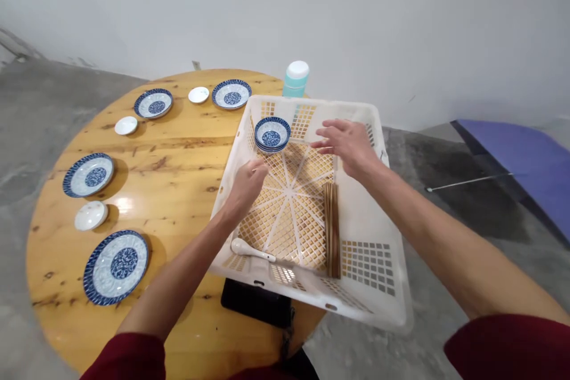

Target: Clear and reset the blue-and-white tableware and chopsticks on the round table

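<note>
My left hand point(250, 188) hovers over the left side of a white plastic basket point(392, 309), fingers curled in and nothing visible in them. Over the basket's right half is my right hand point(348, 145), its fingers apart and holding nothing. A small stack of blue-and-white bowls point(272, 133) sits in the far left corner of the basket, beyond my left hand. Brown chopsticks point(332, 231) lie in a bundle along the right of the basket floor. Near its front left lies a white spoon point(252, 250).
Several blue-and-white plates point(116, 267) and three small white dishes point(91, 215) ring the left of the round wooden table point(178, 172). Behind the basket stands a turquoise bottle with a white lid point(296, 78). A black object point(256, 303) lies under its front edge. A purple umbrella point(521, 160) rests at right.
</note>
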`<state>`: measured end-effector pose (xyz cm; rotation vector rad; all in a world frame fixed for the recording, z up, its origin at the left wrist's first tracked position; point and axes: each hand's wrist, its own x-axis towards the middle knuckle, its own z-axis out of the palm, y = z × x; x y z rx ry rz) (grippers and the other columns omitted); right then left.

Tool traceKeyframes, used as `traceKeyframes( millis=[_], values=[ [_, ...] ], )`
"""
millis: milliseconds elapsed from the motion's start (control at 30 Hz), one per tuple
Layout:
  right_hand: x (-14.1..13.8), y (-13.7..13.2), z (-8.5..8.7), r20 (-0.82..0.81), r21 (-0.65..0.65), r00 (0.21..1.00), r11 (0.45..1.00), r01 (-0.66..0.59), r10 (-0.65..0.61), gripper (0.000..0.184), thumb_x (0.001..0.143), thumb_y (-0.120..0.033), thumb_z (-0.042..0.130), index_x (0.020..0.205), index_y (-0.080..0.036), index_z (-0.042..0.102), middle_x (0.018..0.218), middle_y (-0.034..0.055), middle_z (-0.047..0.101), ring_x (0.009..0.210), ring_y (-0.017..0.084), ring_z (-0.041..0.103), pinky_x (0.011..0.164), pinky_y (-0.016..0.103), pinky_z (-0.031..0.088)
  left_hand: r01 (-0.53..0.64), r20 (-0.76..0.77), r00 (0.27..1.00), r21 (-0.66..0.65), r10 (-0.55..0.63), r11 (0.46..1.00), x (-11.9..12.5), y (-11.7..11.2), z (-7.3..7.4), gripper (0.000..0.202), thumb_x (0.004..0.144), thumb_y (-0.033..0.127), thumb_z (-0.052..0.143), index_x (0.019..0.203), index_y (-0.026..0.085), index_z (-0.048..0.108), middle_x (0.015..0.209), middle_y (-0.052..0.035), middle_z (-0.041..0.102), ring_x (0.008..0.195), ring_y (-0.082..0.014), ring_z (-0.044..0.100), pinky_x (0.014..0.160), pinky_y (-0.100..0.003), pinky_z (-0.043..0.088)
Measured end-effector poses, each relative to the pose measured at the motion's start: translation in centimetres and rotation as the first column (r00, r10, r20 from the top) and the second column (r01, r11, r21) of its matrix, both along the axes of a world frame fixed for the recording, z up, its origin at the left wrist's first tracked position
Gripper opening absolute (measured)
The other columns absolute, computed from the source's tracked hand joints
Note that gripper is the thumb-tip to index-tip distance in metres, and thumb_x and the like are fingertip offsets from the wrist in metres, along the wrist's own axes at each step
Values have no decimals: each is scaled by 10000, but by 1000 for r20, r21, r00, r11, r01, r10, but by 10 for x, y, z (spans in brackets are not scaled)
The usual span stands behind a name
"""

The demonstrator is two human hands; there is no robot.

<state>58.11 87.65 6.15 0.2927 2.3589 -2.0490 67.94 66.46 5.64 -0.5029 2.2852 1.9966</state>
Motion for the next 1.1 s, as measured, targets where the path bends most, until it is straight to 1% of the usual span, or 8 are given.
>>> traceKeyframes(
  millis=[67, 167, 300, 433, 533, 700, 867, 1100],
  values=[
    [28, 18, 13, -101, -10, 994, 999, 33, -33, 273, 819, -293, 712, 1053, -162, 658, 984, 79, 713, 691, 152, 702, 608, 285, 559, 53, -132, 989, -98, -66, 994, 33, -15, 17, 269, 870, 293, 597, 1069, 175, 734, 1077, -73, 721, 1039, -224, 676, 903, -332, 549],
    [92, 38, 40, -292, -11, 941, 985, 174, -170, 263, 808, -414, 719, 1002, -237, 695, 988, 68, 737, 694, 191, 707, 649, 379, 573, -80, -276, 961, -297, -6, 952, 89, -42, 36, 270, 916, 309, 523, 1038, 205, 741, 1025, -72, 742, 991, -212, 697, 919, -329, 549],
    [202, 35, 67, -433, 55, 802, 876, 479, -411, 287, 824, -478, 713, 1088, -367, 728, 1119, 117, 742, 829, 287, 726, 828, 585, 534, -229, -336, 939, -467, 68, 854, 177, -84, 38, 272, 937, 329, 484, 1002, 245, 734, 993, -51, 759, 962, -205, 707, 944, -325, 544],
    [306, -1, 49, -343, 127, 820, 842, 524, -458, 330, 800, -596, 701, 1110, -484, 719, 1171, 125, 730, 875, 346, 711, 845, 642, 508, -299, -241, 949, -473, 205, 829, 280, -127, 14, 310, 935, 386, 462, 990, 241, 731, 980, -59, 768, 961, -221, 719, 923, -336, 556],
    [373, -43, 10, -167, 40, 871, 879, 474, -462, 349, 720, -568, 785, 1006, -370, 751, 922, 87, 742, 602, 255, 635, 683, 540, 541, -320, -120, 947, -423, 298, 848, 365, -156, -12, 355, 919, 433, 455, 966, 228, 740, 923, -65, 774, 896, -232, 737, 860, -342, 579],
    [477, -138, -44, 203, -162, 962, 962, 218, -184, 493, 612, -503, 836, 979, -193, 727, 804, 58, 751, 543, 171, 638, 522, 322, 516, -364, 6, 920, -357, 391, 860, 509, -195, -39, 362, 892, 480, 493, 931, 230, 752, 915, -67, 787, 891, -248, 760, 818, -338, 597],
    [574, -243, -59, 378, -333, 908, 942, -48, 180, 453, 580, -488, 821, 887, -169, 729, 746, 61, 750, 511, 157, 633, 479, 261, 469, -397, 126, 880, -331, 457, 856, 623, -224, -51, 398, 858, 528, 478, 910, 226, 733, 949, -79, 794, 904, -265, 774, 820, -368, 612],
    [649, -332, -69, 447, -471, 715, 821, -323, 537, 376, 608, -415, 747, 872, -150, 714, 713, 51, 740, 490, 130, 619, 461, 223, 436, -385, 205, 868, -296, 452, 874, 681, -245, -68, 412, 882, 512, 473, 1024, 213, 720, 1079, -107, 790, 996, -261, 759, 910, -383, 584]
  ],
)
